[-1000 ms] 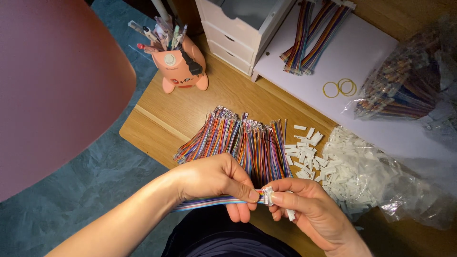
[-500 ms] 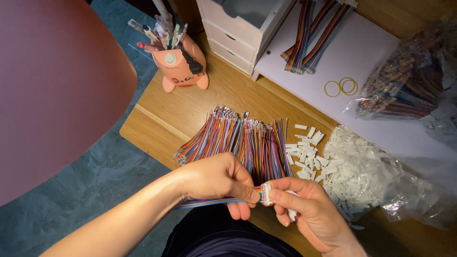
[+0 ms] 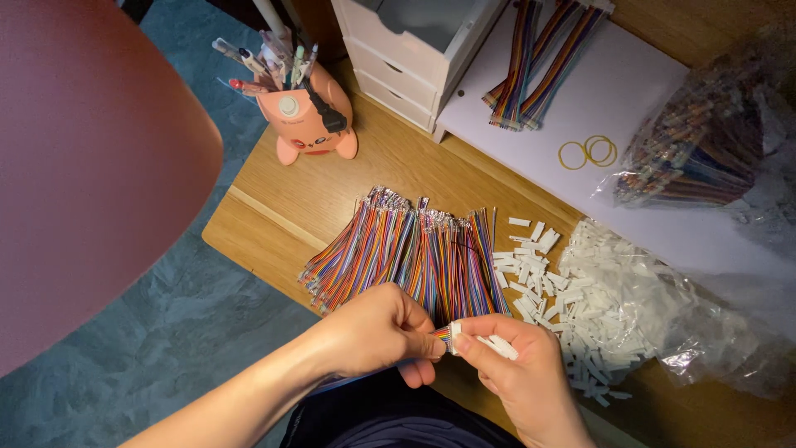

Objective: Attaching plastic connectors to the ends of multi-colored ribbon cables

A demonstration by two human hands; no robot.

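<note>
Ribbon cable (image 3: 442,333), white connectors (image 3: 618,307) in bag (image 3: 713,348)

**Crowded desk, open lanes on the left**

The left hand (image 3: 377,332) and right hand (image 3: 510,373) meet at the near edge of the wooden desk (image 3: 274,216). Directly beyond them lies the fan of rainbow ribbon cables (image 3: 406,249), blocking a low reach straight ahead. To the right, loose white connector housings (image 3: 526,265) and a clear bag of more housings (image 3: 647,315) fill the surface. Bare wood runs far-left — between the cables and the pink pen holder (image 3: 307,124). The white drawer unit (image 3: 414,50) walls off the far side — a red chair back (image 3: 83,166) crowds the left.
</note>
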